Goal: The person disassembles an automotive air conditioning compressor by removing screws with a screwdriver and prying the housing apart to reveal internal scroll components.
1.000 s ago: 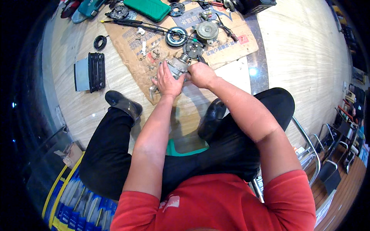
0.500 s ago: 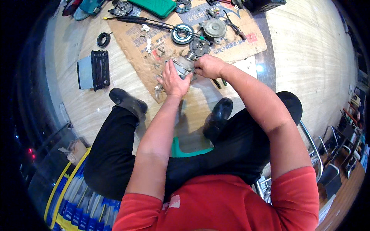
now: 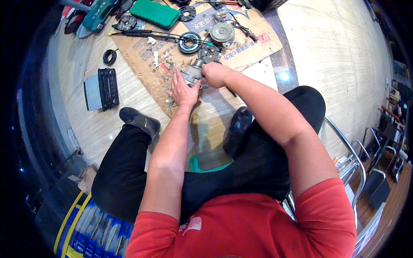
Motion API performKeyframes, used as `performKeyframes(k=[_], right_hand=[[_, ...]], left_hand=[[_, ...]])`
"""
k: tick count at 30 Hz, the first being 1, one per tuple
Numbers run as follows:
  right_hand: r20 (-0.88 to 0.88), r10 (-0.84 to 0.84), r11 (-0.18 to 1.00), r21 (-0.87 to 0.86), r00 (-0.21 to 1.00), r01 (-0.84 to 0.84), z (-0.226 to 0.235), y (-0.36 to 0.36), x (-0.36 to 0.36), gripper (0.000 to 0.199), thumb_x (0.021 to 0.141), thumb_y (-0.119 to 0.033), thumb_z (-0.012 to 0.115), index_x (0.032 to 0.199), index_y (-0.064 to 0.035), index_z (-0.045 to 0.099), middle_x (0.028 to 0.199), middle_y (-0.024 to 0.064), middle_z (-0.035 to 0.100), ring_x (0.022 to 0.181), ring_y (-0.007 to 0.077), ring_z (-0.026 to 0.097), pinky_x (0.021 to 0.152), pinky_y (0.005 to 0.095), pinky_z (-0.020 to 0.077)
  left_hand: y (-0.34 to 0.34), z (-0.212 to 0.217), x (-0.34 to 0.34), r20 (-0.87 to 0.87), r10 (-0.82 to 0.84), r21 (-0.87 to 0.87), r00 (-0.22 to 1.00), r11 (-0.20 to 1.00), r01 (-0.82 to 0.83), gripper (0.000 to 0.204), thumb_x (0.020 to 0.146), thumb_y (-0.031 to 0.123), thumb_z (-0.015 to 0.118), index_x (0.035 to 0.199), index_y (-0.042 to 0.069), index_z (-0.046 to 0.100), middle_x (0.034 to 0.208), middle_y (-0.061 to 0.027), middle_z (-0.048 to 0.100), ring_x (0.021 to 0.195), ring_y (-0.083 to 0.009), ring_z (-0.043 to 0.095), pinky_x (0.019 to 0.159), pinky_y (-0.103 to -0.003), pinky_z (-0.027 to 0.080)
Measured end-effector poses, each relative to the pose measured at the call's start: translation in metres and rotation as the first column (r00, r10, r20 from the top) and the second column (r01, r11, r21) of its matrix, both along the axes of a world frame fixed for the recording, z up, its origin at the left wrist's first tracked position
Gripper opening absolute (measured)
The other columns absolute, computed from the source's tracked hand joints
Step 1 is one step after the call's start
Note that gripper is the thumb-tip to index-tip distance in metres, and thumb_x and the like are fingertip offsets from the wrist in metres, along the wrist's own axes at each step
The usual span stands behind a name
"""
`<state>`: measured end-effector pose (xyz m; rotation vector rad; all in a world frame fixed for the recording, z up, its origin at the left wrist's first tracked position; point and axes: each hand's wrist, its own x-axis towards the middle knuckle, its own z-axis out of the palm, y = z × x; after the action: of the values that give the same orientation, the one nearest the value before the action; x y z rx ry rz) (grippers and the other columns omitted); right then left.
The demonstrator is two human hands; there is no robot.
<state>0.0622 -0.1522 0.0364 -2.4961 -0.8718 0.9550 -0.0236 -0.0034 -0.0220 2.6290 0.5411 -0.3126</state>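
Observation:
A grey metal housing with a short cylindrical neck lies on the cardboard in front of me; it looks like part of a car compressor. My left hand rests against its near left side, fingers stretched and thumb apart. At the housing's right side is my right hand, its fingers curled closed. Whatever that hand grips is hidden by the fingers. Just beyond lie a dark round plate, a black pulley ring and a round grey metal unit.
The flattened cardboard also carries small bolts, a black cable and a green case. On the floor to the left are a car radio and a black ring. My boots flank the near side.
The whole view has shifted slightly, so the parts appear further left and up. My left hand stays against the housing and my right hand stays closed at its right side.

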Motion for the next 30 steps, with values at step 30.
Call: performKeyframes(k=[30], right_hand=[[0.144, -0.749, 0.551, 0.676, 0.646, 0.489, 0.274, -0.129, -0.139, 0.018, 0.088, -0.012, 0.062, 0.102, 0.0002, 0.064, 0.083, 0.0205, 0.063, 0.078, 0.0380, 0.063, 0.068, 0.0446, 0.0499]], left_hand=[[-0.040, 0.055, 0.029, -0.115, -0.383, 0.531, 0.917, 0.756, 0.383, 0.093, 0.075, 0.058, 0.073, 0.135, -0.005, 0.042, 0.133, -0.0211, 0.051, 0.129, -0.0356, 0.046, 0.112, -0.054, 0.027]])
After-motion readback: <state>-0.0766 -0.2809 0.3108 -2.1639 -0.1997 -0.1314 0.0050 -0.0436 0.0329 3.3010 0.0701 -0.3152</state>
